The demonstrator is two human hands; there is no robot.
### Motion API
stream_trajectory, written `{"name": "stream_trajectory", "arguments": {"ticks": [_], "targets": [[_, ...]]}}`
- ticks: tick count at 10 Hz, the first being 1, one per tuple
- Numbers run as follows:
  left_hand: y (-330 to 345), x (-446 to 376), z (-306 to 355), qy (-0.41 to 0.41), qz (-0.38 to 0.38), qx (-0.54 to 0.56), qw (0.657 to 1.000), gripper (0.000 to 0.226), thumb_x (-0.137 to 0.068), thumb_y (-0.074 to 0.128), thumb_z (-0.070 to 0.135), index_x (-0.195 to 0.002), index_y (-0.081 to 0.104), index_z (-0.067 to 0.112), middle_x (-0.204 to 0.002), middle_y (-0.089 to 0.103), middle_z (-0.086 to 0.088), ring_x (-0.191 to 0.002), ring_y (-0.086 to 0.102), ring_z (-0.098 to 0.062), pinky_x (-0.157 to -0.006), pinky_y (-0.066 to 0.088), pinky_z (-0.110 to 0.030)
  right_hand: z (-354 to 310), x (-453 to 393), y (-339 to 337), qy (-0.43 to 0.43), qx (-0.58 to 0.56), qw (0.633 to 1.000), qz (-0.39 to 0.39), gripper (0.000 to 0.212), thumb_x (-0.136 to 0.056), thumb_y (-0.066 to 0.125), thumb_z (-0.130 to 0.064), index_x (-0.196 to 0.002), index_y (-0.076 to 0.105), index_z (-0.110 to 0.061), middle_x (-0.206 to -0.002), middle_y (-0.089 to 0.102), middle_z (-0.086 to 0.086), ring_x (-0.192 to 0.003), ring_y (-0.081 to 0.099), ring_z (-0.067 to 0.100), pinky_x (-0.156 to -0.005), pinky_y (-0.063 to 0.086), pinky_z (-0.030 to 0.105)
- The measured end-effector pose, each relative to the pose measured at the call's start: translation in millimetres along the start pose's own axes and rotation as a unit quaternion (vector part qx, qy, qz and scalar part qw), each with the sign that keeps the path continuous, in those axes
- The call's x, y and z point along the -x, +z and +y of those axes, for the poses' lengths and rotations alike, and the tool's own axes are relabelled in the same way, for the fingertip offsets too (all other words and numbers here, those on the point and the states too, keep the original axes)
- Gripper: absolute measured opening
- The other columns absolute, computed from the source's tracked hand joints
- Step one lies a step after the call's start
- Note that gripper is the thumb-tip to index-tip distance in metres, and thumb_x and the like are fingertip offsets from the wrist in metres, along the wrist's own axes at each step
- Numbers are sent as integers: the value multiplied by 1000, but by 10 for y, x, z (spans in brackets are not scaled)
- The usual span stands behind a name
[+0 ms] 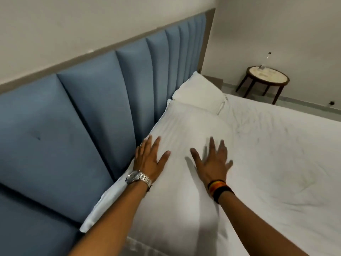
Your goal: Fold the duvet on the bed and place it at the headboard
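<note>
The white duvet [186,126] lies folded into a thick long bundle against the blue padded headboard [88,111]. My left hand [149,159], with a silver watch on the wrist, rests flat on the duvet's edge beside the headboard, fingers spread. My right hand [212,163], with a striped wristband, is spread just over or on the duvet's top; it is blurred. Neither hand grips anything. A white pillow [199,89] sits beyond the far end of the duvet.
The white sheet [280,159] covers the bed to the right, with faint dark marks. A small round side table [267,78] on dark legs stands by the far wall. A pale pillow edge [103,204] shows under the duvet near my left forearm.
</note>
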State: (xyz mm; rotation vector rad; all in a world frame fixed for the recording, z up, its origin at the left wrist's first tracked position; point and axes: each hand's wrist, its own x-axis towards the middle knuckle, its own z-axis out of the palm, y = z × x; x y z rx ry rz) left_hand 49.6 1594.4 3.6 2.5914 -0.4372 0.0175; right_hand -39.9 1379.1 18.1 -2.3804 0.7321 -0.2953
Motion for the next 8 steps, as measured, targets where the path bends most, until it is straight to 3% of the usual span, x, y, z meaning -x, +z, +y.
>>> {"name": "stream_trajectory", "arguments": {"ticks": [1,2,5,6,7,8], "targets": [[361,-31,-152,8,-6,-12,1000,76,-98,14,78,-166,5,44,-177,3,7,-163,0,-21,-130,1,-50,-92,-268,448,-22,103,993,-56,103,-84,25,-99,-166,-9,-48,-177,-21,0,-163,-20,32,-121,-12,75],[630,14,-392,-3,-5,-22,1000,72,-101,15,74,-166,-1,47,-177,-3,10,-163,-4,-18,-130,3,-52,12,-297,800,-16,141,988,-60,101,-84,20,-100,-164,-16,-50,-176,-26,2,-161,-25,36,-119,-11,79],[566,-135,-288,1,-49,-25,998,76,-102,17,74,-167,-1,41,-177,-2,4,-163,-5,-24,-130,1,-55,-17,-301,600,3,122,987,-108,103,-82,21,-100,-165,-12,-48,-177,-22,0,-163,-20,34,-122,-10,75],[154,-107,25,28,-57,-51,997,78,-101,17,73,-168,2,37,-177,0,1,-163,-2,-27,-130,-4,-54,-74,59,172,23,-4,995,-94,107,-82,27,-99,-169,14,-39,-179,5,-2,-165,2,24,-130,-2,61],[-486,-427,632,80,11,-61,995,80,-99,13,74,-168,8,35,-177,8,-3,-163,6,-32,-129,-1,-57,-12,612,-468,29,-186,981,-47,105,-69,40,-105,-135,70,-30,-147,65,-4,-139,57,14,-121,42,43],[-1224,-772,1461,151,85,-108,979,78,-102,18,72,-168,15,30,-176,15,-7,-162,12,-36,-129,3,-60,87,1232,-1219,26,-231,970,-68,49,-83,76,-71,-79,83,-22,-83,82,-2,-89,78,14,-91,59,31]]}}
